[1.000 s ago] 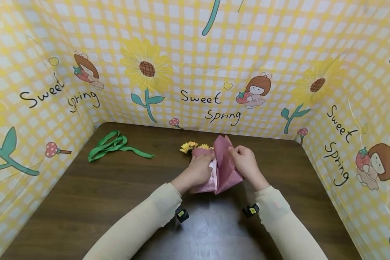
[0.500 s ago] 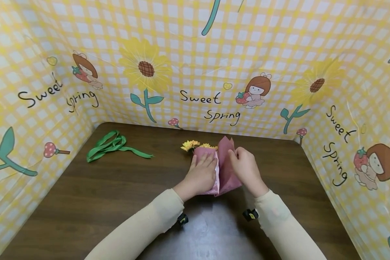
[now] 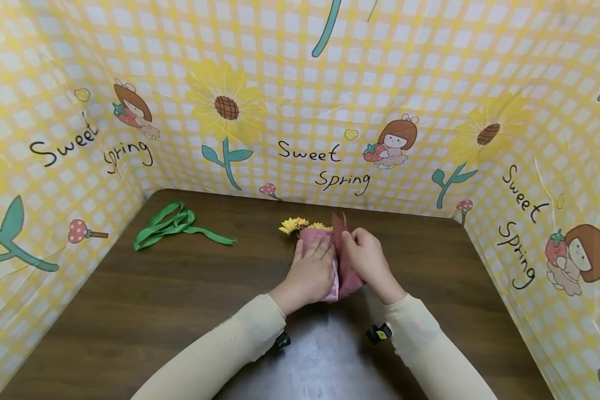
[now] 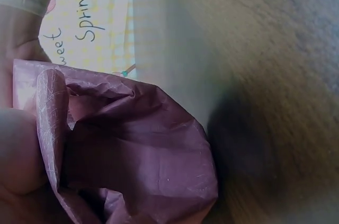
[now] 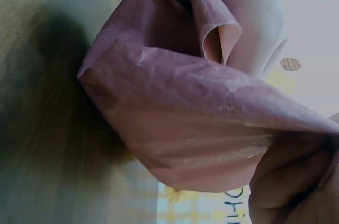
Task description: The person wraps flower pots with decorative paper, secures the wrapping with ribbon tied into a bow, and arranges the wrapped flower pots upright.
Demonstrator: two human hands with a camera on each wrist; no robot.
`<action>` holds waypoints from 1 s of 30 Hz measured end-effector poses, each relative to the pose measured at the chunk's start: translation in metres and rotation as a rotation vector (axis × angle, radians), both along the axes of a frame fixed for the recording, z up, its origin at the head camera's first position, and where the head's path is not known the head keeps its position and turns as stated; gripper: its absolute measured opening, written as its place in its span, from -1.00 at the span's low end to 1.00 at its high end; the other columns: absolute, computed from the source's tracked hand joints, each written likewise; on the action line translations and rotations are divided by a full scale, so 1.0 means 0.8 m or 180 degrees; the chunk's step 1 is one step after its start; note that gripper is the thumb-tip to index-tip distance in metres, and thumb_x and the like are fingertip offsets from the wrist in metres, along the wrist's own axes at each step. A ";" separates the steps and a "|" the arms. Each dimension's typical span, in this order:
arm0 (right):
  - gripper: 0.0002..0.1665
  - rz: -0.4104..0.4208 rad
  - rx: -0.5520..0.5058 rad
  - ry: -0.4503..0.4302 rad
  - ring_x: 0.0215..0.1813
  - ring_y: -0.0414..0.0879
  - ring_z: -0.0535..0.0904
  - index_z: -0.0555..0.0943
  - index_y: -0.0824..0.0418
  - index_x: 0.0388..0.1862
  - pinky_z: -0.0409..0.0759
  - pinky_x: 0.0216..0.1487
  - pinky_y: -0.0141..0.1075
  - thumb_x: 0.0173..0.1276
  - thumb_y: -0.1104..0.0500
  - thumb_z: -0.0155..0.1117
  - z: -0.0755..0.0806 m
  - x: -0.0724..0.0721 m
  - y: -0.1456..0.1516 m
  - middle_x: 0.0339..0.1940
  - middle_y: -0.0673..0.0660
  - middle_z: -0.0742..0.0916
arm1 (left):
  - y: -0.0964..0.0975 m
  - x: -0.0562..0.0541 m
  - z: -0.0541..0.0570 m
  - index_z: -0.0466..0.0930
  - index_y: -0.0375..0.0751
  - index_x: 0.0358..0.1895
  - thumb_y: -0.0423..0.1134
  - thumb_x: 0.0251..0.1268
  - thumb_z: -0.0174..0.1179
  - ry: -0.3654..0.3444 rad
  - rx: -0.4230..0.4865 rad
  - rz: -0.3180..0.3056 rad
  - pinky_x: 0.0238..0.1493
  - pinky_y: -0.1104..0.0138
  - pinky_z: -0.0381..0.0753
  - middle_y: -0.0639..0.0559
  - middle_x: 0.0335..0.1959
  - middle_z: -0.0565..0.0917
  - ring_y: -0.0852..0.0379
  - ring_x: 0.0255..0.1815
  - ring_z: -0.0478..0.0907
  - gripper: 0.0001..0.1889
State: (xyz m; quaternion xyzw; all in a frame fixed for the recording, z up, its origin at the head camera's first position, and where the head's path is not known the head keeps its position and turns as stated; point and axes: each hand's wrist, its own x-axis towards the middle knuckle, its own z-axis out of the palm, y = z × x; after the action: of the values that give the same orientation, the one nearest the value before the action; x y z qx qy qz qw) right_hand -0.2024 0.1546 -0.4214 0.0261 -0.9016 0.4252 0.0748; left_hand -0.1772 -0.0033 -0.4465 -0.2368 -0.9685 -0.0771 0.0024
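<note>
In the head view a mauve sheet of wrapping paper [image 3: 351,282] is folded round yellow flowers [image 3: 293,225], whose heads poke out at its far end. My left hand [image 3: 311,273] lies with extended fingers across the left fold and presses it down. The right hand [image 3: 371,259] pinches the edge of the other flap, which stands up beside the left hand. From the left wrist, the paper [image 4: 159,150] shows as a crumpled, hollow pocket at its near end. The right wrist view has the raised flap [image 5: 180,102] stretched towards curled fingers [image 5: 288,173]. The flower stems are hidden.
A loosely looped green ribbon [image 3: 172,225] lies at the far left of the dark wooden table [image 3: 130,322]. Yellow checked cloth [image 3: 300,100] with printed flowers and figures walls in the back and both sides.
My right hand has drawn the flap leftwards, and it stands more upright, closer to the left hand. The left hand has shifted slightly right, its fingers flattened on the fold. The ribbon stays put.
</note>
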 end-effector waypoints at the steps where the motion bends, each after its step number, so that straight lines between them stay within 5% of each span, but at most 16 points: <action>1: -0.63 0.0009 0.0051 -0.0010 -0.39 -0.02 0.55 0.57 0.19 -0.42 0.51 -0.33 -0.20 0.55 -0.01 0.15 0.001 0.000 -0.003 -0.52 0.10 0.62 | 0.001 0.000 0.000 0.27 -0.19 0.56 -0.04 0.63 -0.15 0.0013 -0.0023 -0.0015 0.57 -0.25 -0.08 -0.08 0.65 0.15 -0.07 0.68 -0.02 -0.43; 9: -0.67 0.0242 0.0469 -0.0061 -0.43 -0.04 0.54 0.57 0.17 -0.41 0.49 -0.41 -0.23 0.52 0.00 0.22 0.012 0.003 -0.023 -0.49 0.08 0.66 | 0.005 -0.002 -0.004 0.24 -0.16 0.58 -0.07 0.60 -0.09 -0.0066 0.0103 -0.0027 0.55 -0.27 -0.03 -0.07 0.65 0.15 -0.12 0.69 -0.06 -0.42; 16: -0.80 0.0408 0.0455 -0.0155 -0.42 -0.08 0.53 0.63 0.18 -0.38 0.50 -0.37 -0.26 0.37 0.09 0.30 0.019 0.011 -0.031 -0.47 0.06 0.67 | 0.005 -0.004 -0.003 0.10 -0.29 0.61 -0.06 0.51 0.07 -0.0454 0.0680 0.0065 0.58 -0.25 -0.12 -0.27 0.67 -0.07 -0.23 0.70 -0.24 -0.27; 20: -0.81 0.0477 0.0444 -0.0267 -0.43 -0.09 0.50 0.67 0.22 -0.29 0.49 -0.37 -0.27 0.36 0.09 0.36 0.024 0.016 -0.031 -0.45 0.05 0.68 | 0.002 -0.010 -0.003 0.26 -0.34 0.53 -0.07 0.35 0.22 -0.0532 0.0966 0.0150 0.59 -0.21 -0.09 -0.38 0.64 -0.03 -0.30 0.68 -0.17 -0.25; 25: -0.82 0.0537 0.0393 -0.0296 -0.45 -0.11 0.47 0.67 0.23 -0.23 0.46 -0.37 -0.28 0.41 0.11 0.35 0.026 0.018 -0.030 -0.47 0.04 0.65 | -0.003 -0.012 0.001 0.65 -0.22 0.13 -0.21 0.15 0.29 -0.0144 0.1078 0.0328 0.52 -0.18 0.07 -0.33 0.45 0.27 -0.29 0.48 0.14 -0.57; 30: -0.88 0.0582 0.0074 -0.0316 -0.42 -0.12 0.49 0.64 0.25 -0.27 0.48 -0.32 -0.29 0.44 0.20 0.31 0.023 0.014 -0.025 -0.49 0.05 0.63 | -0.005 -0.012 0.002 0.60 -0.13 -0.11 -0.13 0.13 0.37 0.0182 0.1091 0.0492 0.06 0.00 0.36 -0.10 0.01 0.44 -0.14 0.06 0.36 -0.71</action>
State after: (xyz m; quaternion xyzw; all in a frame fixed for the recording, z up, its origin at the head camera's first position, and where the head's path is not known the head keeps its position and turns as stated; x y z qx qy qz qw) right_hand -0.1914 0.1350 -0.4029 0.0880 -0.9029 0.4206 -0.0094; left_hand -0.1864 -0.0074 -0.4447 -0.1599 -0.9560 -0.2337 0.0762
